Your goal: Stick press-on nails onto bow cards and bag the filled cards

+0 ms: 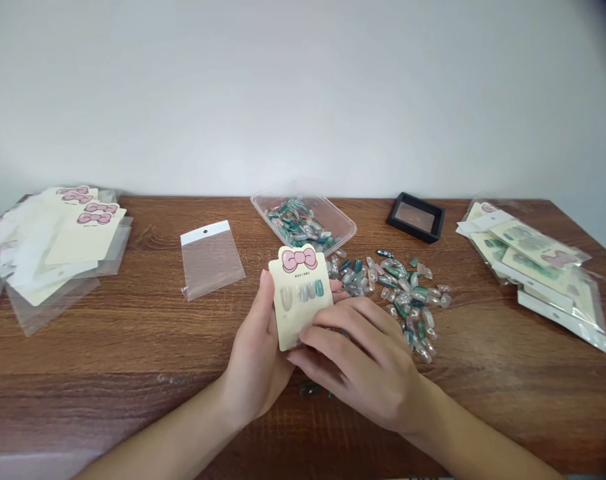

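My left hand is closed on a cream display card with a pink bow printed at its top. A row of press-on nails, pale grey and teal, sits across the middle of the card. Over the card's lower right part, my right hand has its thumb and fingers pinched together. A small clear piece shows at its fingertips, partly hidden, against the card's lower edge. Close behind the right hand, loose press-on nails in green, clear and pink lie scattered on the wooden table.
A clear plastic tray of more nails stands at the back. Left of it lie a transparent bag and a pile of blank bow cards. To the right are a black frame box and several packed cards.
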### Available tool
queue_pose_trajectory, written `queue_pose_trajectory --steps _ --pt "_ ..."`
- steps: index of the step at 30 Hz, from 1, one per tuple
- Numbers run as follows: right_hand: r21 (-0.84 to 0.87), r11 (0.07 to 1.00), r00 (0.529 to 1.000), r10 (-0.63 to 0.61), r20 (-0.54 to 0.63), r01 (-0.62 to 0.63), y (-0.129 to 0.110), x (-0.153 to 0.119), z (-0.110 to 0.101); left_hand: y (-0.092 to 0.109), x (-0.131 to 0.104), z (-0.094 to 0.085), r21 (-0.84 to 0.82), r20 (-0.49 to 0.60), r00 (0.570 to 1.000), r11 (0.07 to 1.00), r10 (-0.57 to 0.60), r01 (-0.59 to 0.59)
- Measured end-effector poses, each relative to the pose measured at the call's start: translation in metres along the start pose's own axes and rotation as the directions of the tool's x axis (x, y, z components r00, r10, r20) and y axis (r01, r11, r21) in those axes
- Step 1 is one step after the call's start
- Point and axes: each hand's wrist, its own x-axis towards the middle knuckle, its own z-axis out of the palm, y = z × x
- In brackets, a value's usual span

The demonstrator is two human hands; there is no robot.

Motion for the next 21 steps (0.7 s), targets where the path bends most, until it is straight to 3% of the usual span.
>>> queue_pose_trajectory --steps 10,21 --pt "0.065 0.994 0.990 -0.097 0.100 0.091 0.0015 0.0006 -0.0007 -0.0014 0.0012 0.0003 -0.009 -0.006 0.999 0.999 -0.043 0.043" --pt "0.012 0.995 0.991 -0.103 0.088 0.102 0.0042 0.0007 -0.0012 -0.0001 0.0012 0.0021 -0.040 -0.021 0.997 0.997 -0.068 0.067"
